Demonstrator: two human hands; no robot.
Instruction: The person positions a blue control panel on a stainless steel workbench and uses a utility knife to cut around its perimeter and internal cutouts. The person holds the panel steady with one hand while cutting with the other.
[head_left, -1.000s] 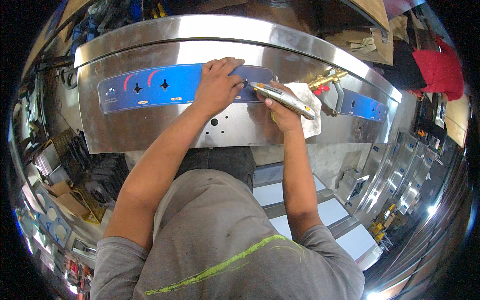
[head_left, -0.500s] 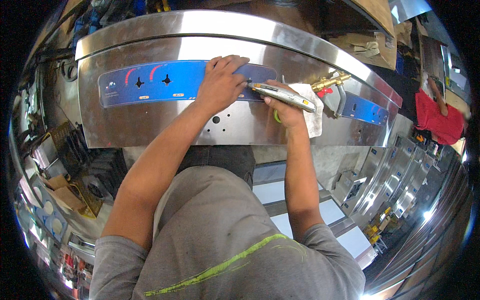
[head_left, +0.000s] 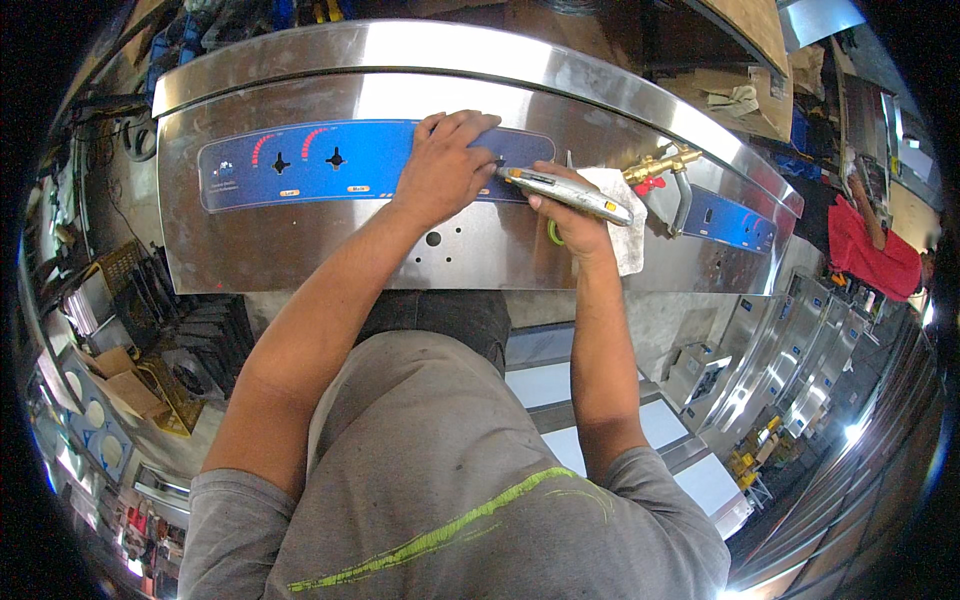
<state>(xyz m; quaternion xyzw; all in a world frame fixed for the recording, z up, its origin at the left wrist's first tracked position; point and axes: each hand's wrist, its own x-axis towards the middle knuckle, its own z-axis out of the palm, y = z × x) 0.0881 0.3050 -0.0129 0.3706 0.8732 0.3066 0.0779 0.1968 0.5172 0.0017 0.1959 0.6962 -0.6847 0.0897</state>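
My right hand point(head_left: 574, 215) grips a silver utility knife point(head_left: 570, 192) with a yellow slider. Its tip points left and meets the blue label panel point(head_left: 240, 187) beside a dark cutout point(head_left: 499, 161). Flat on the same label rests my left hand point(head_left: 447, 165), empty, its fingers spread just left of the knife tip. The label, with red curved scales and cross-shaped holes, lies on a long stainless steel panel point(head_left: 330, 245). Under and beside my right hand are a white cloth point(head_left: 627, 240) and part of a green ring-shaped thing point(head_left: 555, 232).
A brass valve fitting point(head_left: 660, 165) with a red part and a bent grey pipe lies right of the cloth. Another blue label point(head_left: 730, 221) is at the panel's right end. A person in red point(head_left: 873, 250) is at far right. Cardboard point(head_left: 130, 380) and a yellow crate stand left.
My hands and the knife look almost the same as before. At far right, the person in red has shifted slightly.
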